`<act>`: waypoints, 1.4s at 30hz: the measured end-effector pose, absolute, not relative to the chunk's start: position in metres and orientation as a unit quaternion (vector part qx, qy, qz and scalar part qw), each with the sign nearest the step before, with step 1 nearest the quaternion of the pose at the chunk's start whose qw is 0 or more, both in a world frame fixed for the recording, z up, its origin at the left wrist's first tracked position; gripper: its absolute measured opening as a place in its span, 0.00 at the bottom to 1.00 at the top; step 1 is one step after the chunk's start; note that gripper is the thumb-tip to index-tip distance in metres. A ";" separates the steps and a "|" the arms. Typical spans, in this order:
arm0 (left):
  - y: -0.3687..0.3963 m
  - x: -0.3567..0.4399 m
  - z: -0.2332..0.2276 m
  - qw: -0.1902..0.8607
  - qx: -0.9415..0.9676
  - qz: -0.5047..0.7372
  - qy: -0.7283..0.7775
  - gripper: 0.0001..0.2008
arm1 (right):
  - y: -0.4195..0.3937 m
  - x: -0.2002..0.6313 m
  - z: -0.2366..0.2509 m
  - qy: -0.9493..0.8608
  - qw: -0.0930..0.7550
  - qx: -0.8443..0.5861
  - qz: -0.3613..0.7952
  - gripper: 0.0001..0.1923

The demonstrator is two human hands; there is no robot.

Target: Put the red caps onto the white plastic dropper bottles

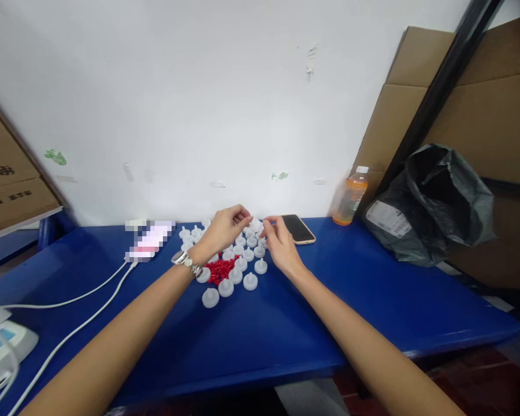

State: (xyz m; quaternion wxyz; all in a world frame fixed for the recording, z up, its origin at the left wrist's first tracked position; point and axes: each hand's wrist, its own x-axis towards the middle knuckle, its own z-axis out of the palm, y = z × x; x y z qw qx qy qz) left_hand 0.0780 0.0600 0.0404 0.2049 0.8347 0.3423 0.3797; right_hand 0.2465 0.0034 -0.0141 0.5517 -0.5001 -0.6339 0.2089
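Note:
My left hand (229, 226), a watch on its wrist, reaches over a pile of white plastic caps with short nozzles (250, 282). Its thumb and fingers are pinched together; whatever is between them is too small to make out. Close to its fingertips is one white cap (256, 224), at the thumb and curled fingers of my right hand (279, 241), which appear closed on its edge. Below the hands, small red plastic pieces (220, 270) lie heaped among the caps, partly hidden behind my left wrist.
Everything stands on a blue table (242, 341) against a white wall. A dark-screened phone (301, 229) lies behind my right hand. To the right are an orange drink bottle (351, 196) and a black plastic bag (429, 208). White cables (86, 323) run along the left.

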 end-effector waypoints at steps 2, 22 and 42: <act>0.035 0.064 0.029 0.271 0.804 0.414 0.332 0.12 | -0.009 0.231 -0.006 -0.651 0.531 -0.500 0.212 0.20; -0.002 0.052 0.007 0.157 0.824 0.428 0.335 0.18 | -0.026 0.194 -0.012 -0.623 0.575 -0.374 0.377 0.17; 0.006 0.025 0.016 0.184 0.858 0.371 0.303 0.16 | -0.013 0.213 -0.019 -0.644 0.541 -0.419 0.342 0.18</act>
